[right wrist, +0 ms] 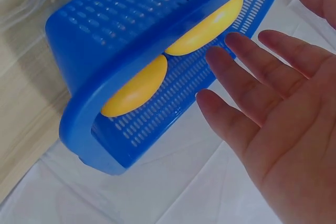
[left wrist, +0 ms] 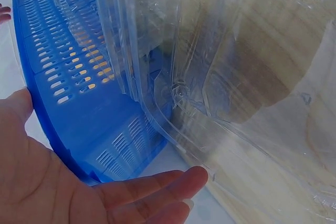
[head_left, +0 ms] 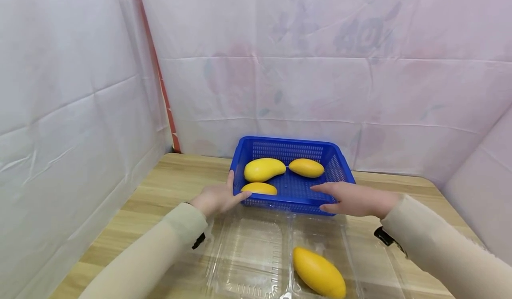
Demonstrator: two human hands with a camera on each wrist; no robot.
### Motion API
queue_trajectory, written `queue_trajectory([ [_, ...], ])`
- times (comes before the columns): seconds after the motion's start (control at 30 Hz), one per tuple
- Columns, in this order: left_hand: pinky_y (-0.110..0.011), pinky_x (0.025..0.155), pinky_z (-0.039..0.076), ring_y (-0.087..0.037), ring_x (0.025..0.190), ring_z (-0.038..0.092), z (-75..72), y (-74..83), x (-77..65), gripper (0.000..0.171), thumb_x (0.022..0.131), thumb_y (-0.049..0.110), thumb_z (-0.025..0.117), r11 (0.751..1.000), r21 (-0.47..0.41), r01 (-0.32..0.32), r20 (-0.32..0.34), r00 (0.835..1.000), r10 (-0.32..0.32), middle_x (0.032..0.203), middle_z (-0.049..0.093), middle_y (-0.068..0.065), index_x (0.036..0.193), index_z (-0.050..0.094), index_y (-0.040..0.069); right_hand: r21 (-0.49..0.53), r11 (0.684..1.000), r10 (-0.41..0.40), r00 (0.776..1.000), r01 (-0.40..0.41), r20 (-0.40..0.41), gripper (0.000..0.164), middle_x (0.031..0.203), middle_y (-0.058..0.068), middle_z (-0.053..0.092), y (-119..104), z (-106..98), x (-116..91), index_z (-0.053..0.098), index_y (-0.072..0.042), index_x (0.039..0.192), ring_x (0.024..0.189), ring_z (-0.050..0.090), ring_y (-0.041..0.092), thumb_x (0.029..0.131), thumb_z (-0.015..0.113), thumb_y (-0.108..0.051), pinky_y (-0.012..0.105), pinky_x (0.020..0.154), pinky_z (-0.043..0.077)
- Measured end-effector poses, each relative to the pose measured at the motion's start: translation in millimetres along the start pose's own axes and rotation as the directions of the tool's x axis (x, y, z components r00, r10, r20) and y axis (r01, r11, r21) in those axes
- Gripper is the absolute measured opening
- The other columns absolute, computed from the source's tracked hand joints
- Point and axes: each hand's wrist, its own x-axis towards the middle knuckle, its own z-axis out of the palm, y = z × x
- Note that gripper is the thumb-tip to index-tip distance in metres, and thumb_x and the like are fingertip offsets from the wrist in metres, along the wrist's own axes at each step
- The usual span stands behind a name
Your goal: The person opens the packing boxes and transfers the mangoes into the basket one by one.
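A blue plastic basket (head_left: 288,200) stands on the table with three yellow mangoes in it: a curved one (head_left: 264,169) at back left, one (head_left: 306,168) at back right and one (head_left: 259,188) partly hidden by the front rim. My left hand (head_left: 218,199) is at the basket's front left corner, thumb at the rim and fingers extended along the outside. Over the front right rim hovers my right hand (head_left: 352,198), fingers spread and holding nothing. Nearer to me, another mango (head_left: 318,272) lies in the right part of a clear plastic container (head_left: 254,257).
The wooden table (head_left: 160,192) runs up to pale cloth walls (head_left: 304,90) at the back and sides. The clear container spreads across the front of the table, close before the basket. Beige sleeves (head_left: 160,250) cover both forearms.
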Motion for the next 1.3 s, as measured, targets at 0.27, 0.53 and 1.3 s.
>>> queue_trajectory([
  [0.27,-0.031,0.049,0.036,-0.021,0.054,0.053,-0.4,-0.8,-2.7,0.103,0.081,0.079,0.026,1.0,0.009,-0.007,-0.012,1.0,0.007,0.071,0.058,-0.003,0.149,-0.008,0.01,-0.045,0.993,-0.112,0.99,0.108,-0.09,0.046,0.13,0.014,0.051,-6.2,13.1,-8.1,0.05,-0.002,0.131,0.119,0.047,0.034,0.093,0.058,-0.025,0.051,0.095,0.038],
  [0.53,-0.029,0.044,0.031,-0.016,0.044,0.04,1.8,2.7,-3.3,0.104,0.08,0.079,0.027,1.0,0.025,-0.019,-0.013,1.0,0.019,0.066,0.055,-0.003,0.15,-0.006,0.009,-0.097,0.981,-0.179,0.976,0.167,-0.124,0.043,0.127,0.01,0.053,-13.1,30.3,-18.8,0.053,-0.005,0.129,0.115,0.051,0.029,0.092,0.058,-0.026,0.043,0.089,0.045],
  [1.3,-0.032,0.048,0.033,-0.018,0.049,0.047,0.4,2.4,-3.1,0.105,0.079,0.08,0.028,1.0,0.015,0.024,0.002,1.0,-0.024,0.067,0.056,-0.003,0.15,-0.007,0.011,-0.039,0.999,-0.028,0.997,0.031,0.076,0.07,0.117,0.001,0.058,-34.4,99.4,-27.9,0.054,-0.011,0.127,0.095,0.056,0.012,0.079,0.061,-0.06,0.04,0.082,0.049],
])
